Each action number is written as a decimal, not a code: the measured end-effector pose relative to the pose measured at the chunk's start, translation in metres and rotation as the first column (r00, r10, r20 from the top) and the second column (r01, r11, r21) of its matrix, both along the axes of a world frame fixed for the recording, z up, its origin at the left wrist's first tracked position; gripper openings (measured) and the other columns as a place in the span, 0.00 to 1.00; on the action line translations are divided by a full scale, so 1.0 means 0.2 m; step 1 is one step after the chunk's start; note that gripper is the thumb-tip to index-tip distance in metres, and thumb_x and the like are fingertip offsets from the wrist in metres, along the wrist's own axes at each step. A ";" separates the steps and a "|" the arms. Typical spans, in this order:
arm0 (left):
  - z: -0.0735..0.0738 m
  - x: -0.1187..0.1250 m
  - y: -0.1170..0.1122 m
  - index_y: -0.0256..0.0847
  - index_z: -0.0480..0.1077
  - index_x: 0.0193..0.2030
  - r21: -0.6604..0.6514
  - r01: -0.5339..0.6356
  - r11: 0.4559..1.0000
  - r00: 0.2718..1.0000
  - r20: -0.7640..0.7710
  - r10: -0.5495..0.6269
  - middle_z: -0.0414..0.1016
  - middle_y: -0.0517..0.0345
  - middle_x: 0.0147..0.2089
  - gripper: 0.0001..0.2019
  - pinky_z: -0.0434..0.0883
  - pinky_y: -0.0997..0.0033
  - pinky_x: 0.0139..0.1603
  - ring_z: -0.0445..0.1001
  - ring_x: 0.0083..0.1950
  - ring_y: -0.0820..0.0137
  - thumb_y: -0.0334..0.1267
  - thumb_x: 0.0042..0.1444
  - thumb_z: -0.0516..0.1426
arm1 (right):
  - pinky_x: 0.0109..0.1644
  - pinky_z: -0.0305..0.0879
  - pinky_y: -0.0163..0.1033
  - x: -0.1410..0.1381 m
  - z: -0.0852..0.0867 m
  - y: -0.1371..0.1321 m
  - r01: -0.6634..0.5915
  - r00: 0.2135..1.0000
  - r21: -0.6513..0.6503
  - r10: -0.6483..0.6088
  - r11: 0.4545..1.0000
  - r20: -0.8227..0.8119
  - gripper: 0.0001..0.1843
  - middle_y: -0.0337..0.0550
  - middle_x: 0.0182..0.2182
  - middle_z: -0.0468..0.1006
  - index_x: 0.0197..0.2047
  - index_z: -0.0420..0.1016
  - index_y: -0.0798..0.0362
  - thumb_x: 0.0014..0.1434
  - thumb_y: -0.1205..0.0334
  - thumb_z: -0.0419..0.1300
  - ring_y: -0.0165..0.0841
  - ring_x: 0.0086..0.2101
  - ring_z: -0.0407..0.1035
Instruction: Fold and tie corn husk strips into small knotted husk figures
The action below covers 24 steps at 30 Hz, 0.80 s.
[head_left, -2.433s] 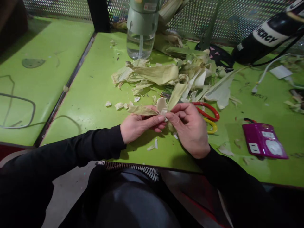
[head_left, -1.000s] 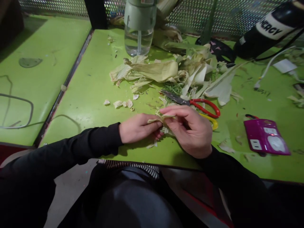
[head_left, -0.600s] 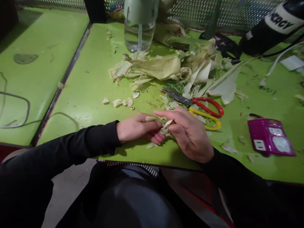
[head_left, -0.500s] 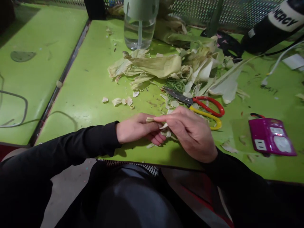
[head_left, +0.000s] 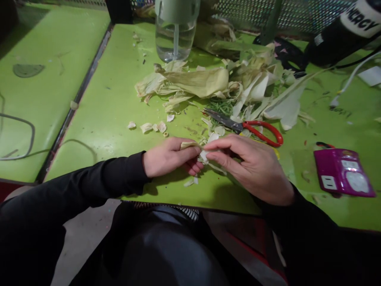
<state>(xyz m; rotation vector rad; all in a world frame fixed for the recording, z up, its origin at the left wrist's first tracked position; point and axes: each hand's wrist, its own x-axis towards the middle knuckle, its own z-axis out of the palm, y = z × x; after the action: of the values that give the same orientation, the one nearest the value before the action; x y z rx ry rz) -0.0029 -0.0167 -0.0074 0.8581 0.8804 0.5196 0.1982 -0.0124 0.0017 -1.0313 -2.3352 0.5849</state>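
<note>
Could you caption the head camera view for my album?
Left hand holds a husk strip, right hand close by; scissors and loose husks lie beyond.

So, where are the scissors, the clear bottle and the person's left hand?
Scissors [head_left: 231, 122], head view: on the dark blade.
Clear bottle [head_left: 183, 36], head view: on the see-through lower part.
Left hand [head_left: 167, 157], head view: on the back.

the single head view looks forward and steeply down, from close above the green table [head_left: 110, 111].
</note>
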 end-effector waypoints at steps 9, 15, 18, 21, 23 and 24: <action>0.01 0.01 0.00 0.32 0.71 0.30 -0.049 -0.071 0.996 0.997 0.007 0.072 0.76 0.56 0.27 0.14 0.76 0.73 0.37 0.76 0.27 0.76 0.30 0.67 0.52 | 0.44 0.75 0.39 0.06 0.01 0.02 -0.137 0.988 0.090 0.129 0.987 0.086 0.10 0.41 0.41 0.84 0.48 0.80 0.44 0.66 0.57 0.60 0.35 0.39 0.79; 0.01 0.01 0.00 0.31 0.70 0.30 -0.022 -0.062 0.998 0.998 0.000 0.062 0.76 0.57 0.27 0.14 0.76 0.75 0.37 0.75 0.27 0.78 0.28 0.68 0.51 | 0.40 0.74 0.38 0.06 0.02 0.04 -0.175 0.984 0.018 0.175 0.984 0.022 0.12 0.40 0.37 0.83 0.48 0.82 0.43 0.68 0.58 0.57 0.33 0.36 0.78; 0.01 0.01 -0.01 0.31 0.70 0.31 -0.023 -0.054 0.998 0.998 0.010 0.054 0.76 0.57 0.28 0.13 0.76 0.74 0.38 0.76 0.28 0.77 0.28 0.67 0.51 | 0.40 0.73 0.38 0.04 0.02 0.02 -0.175 0.984 0.040 0.173 0.984 0.041 0.15 0.42 0.37 0.82 0.53 0.79 0.46 0.70 0.60 0.54 0.33 0.37 0.77; 0.01 0.02 -0.01 0.32 0.70 0.32 -0.028 -0.025 0.999 0.999 0.022 0.025 0.76 0.58 0.28 0.12 0.77 0.73 0.39 0.76 0.29 0.76 0.28 0.67 0.51 | 0.38 0.71 0.37 0.01 0.01 0.00 -0.089 0.995 0.060 0.086 0.994 0.059 0.11 0.41 0.36 0.82 0.47 0.79 0.48 0.68 0.65 0.55 0.32 0.34 0.76; 0.00 0.02 -0.01 0.32 0.69 0.31 -0.041 -0.020 0.999 1.000 0.013 0.021 0.75 0.58 0.28 0.12 0.76 0.73 0.39 0.76 0.28 0.77 0.28 0.67 0.51 | 0.34 0.69 0.36 -0.01 0.01 -0.01 -0.018 0.997 0.055 0.014 0.998 0.076 0.08 0.39 0.33 0.82 0.42 0.78 0.49 0.65 0.67 0.57 0.30 0.28 0.73; 0.00 0.02 -0.01 0.32 0.69 0.31 -0.045 -0.023 0.999 1.000 0.008 0.024 0.75 0.58 0.28 0.12 0.76 0.74 0.38 0.76 0.28 0.77 0.28 0.67 0.51 | 0.33 0.68 0.36 -0.01 0.01 -0.02 0.002 0.997 0.055 -0.007 0.998 0.083 0.07 0.38 0.32 0.81 0.40 0.77 0.49 0.65 0.67 0.58 0.29 0.25 0.71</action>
<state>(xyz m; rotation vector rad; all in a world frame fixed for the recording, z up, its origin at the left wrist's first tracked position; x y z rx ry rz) 0.0014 -0.0194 -0.0069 0.8051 0.8925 0.5216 0.1963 -0.0157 0.0033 -1.0541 -2.4067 0.4813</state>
